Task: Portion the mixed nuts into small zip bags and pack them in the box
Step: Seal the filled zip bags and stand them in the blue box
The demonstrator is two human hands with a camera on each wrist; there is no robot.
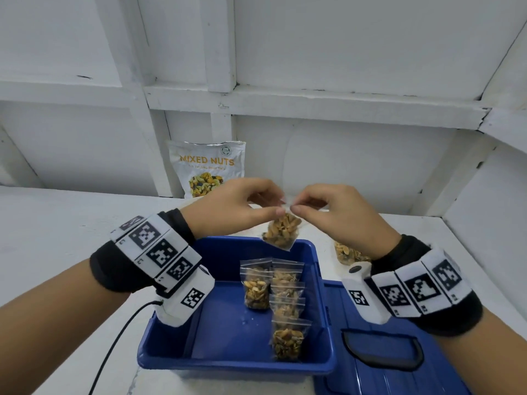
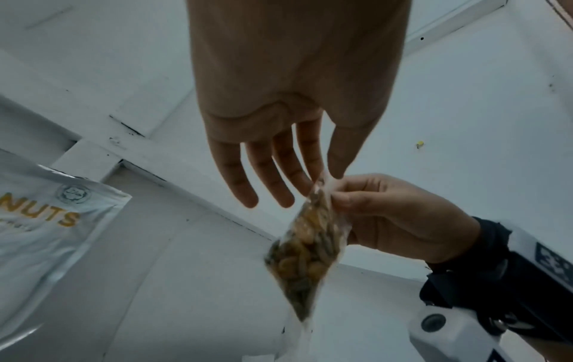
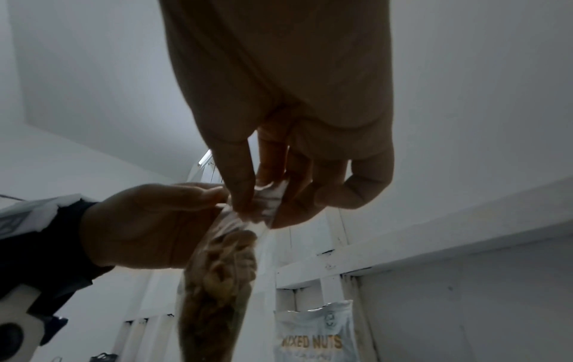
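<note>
A small clear zip bag of mixed nuts [image 1: 282, 230] hangs in the air above the far rim of the blue box [image 1: 176, 352]. My left hand [image 1: 278, 210] pinches its top strip between thumb and forefinger, and my right hand [image 1: 293, 208] pinches the same strip just beside it. In the left wrist view the zip bag [image 2: 307, 257] dangles below both pinches, blurred. The right wrist view shows my right hand's fingertips [image 3: 242, 196] on the bag's sealed edge [image 3: 266, 203]. Several filled bags [image 1: 285, 295] stand inside the box.
The white mixed nuts pouch [image 1: 206, 166] leans against the back wall. A clear container of loose nuts [image 1: 349, 252] sits behind my right wrist. The blue lid [image 1: 385, 352] lies to the right of the box. White table and wall frames surround everything.
</note>
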